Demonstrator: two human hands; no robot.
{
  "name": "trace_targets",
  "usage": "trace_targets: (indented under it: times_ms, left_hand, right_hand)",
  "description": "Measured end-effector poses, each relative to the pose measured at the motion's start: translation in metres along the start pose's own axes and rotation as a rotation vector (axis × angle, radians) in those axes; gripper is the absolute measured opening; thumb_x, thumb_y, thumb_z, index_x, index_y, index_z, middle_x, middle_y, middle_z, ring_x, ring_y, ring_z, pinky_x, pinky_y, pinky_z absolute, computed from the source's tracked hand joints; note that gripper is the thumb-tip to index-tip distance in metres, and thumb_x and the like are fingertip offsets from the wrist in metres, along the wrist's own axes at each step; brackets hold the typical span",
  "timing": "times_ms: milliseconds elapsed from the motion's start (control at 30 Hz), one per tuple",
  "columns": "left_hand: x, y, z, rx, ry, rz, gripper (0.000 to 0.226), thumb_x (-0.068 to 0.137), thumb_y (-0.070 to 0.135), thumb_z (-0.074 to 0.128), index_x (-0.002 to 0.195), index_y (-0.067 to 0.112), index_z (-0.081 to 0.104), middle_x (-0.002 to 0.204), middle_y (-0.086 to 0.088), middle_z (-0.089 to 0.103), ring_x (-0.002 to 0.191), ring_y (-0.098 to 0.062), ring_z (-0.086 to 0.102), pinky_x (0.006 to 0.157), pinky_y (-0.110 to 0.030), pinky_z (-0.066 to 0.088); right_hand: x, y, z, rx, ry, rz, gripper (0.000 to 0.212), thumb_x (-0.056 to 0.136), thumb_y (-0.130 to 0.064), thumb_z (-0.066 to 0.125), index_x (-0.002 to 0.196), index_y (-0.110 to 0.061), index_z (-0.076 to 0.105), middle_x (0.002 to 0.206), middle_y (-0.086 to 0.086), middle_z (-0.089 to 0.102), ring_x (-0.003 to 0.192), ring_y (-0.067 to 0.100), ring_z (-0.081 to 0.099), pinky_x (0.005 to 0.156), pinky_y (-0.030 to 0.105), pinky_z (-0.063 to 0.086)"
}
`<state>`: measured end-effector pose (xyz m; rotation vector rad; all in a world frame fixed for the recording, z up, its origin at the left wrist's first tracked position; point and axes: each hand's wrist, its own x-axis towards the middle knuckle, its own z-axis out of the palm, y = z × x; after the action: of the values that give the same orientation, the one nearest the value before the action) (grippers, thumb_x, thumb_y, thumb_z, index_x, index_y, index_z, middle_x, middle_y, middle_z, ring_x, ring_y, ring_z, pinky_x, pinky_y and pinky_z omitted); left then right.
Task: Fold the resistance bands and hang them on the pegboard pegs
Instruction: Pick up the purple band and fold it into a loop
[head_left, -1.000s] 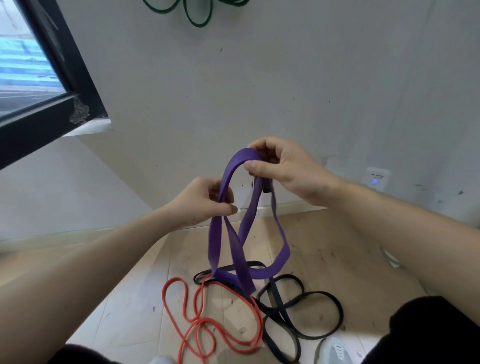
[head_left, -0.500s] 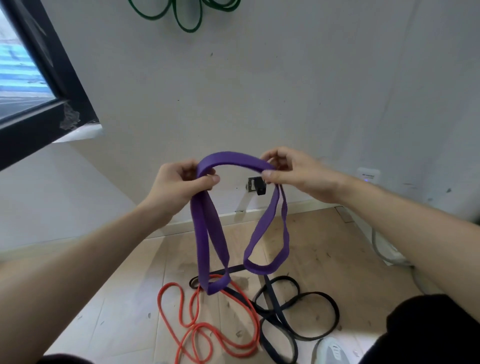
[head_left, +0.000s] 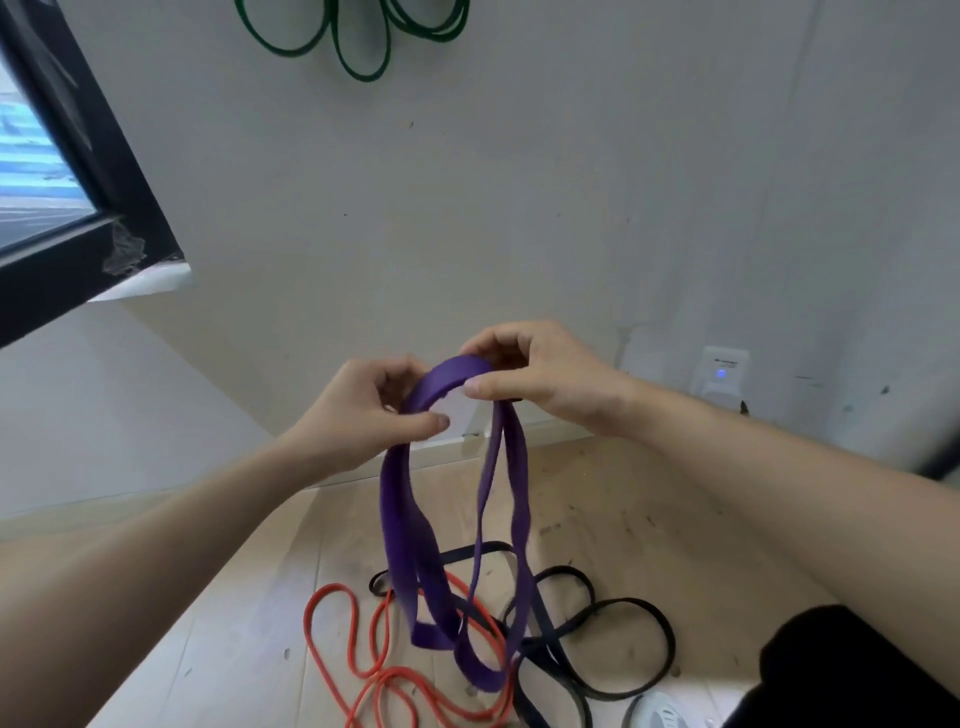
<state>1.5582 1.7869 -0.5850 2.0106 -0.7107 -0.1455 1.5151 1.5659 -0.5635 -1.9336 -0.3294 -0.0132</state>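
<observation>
purple band (head_left: 400, 519) pinched at its top fold in left grip (head_left: 358, 410) and right grip (head_left: 545, 374), loops dangling over floor (head_left: 649, 519). folding in hand; next, gather strands together, then lift toward pegs.

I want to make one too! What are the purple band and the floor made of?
The purple band looks like matte rubber or latex: it hangs in limp, flat, smooth loops. The floor is probably pale wood or laminate: plank seams and faint grain show, with dark scuffs.
</observation>
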Motion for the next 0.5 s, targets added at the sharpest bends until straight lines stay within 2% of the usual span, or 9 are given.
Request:
trace_targets:
  times_ms: [67,133,267,367,500]
  left_hand:
    - [0.001,-0.008,0.002,0.077,-0.039,-0.019,0.017,0.079,0.004,0.082,0.085,0.013,0.069,0.076,-0.005,0.07,0.069,-0.014,0.067,0.07,-0.033,0.058]
    - [0.002,-0.015,0.006,0.104,-0.079,-0.051,0.015,0.08,0.007,0.079,0.08,0.011,0.064,0.072,-0.004,0.067,0.067,-0.016,0.066,0.071,-0.039,0.059]
    - [0.0,-0.023,0.007,0.164,-0.152,-0.146,0.025,0.069,0.024,0.077,0.082,0.008,0.062,0.078,-0.018,0.067,0.076,-0.03,0.07,0.075,-0.047,0.061]
    - [-0.003,-0.03,0.006,0.165,-0.191,-0.17,0.018,0.071,0.017,0.075,0.085,0.012,0.065,0.084,-0.016,0.07,0.085,-0.031,0.071,0.079,-0.046,0.062]
    - [0.003,-0.036,0.0,0.132,-0.064,-0.196,0.016,0.083,0.003,0.075,0.094,0.012,0.068,0.087,-0.009,0.074,0.089,-0.026,0.072,0.078,-0.036,0.062]
  right_hand:
    - [0.001,-0.004,-0.002,0.043,0.044,-0.015,0.02,0.087,-0.007,0.075,0.105,-0.014,0.07,0.089,-0.003,0.071,0.077,0.001,0.064,0.073,0.018,0.05]
    - [0.002,-0.006,-0.002,0.082,0.074,-0.034,0.019,0.087,-0.005,0.074,0.104,-0.013,0.069,0.087,-0.003,0.069,0.075,0.002,0.063,0.074,0.02,0.051]
    - [0.004,-0.01,-0.009,0.172,0.151,-0.065,0.02,0.089,-0.004,0.071,0.105,-0.015,0.068,0.09,-0.002,0.069,0.078,0.004,0.064,0.079,0.027,0.056]
    - [0.005,-0.009,-0.021,0.214,0.227,-0.076,0.023,0.09,-0.003,0.07,0.111,-0.01,0.067,0.093,-0.002,0.068,0.081,0.004,0.064,0.084,0.024,0.054]
    - [0.004,-0.003,-0.033,0.23,0.282,-0.037,0.022,0.091,-0.002,0.069,0.112,-0.006,0.067,0.094,0.0,0.067,0.082,0.007,0.061,0.084,0.023,0.053]
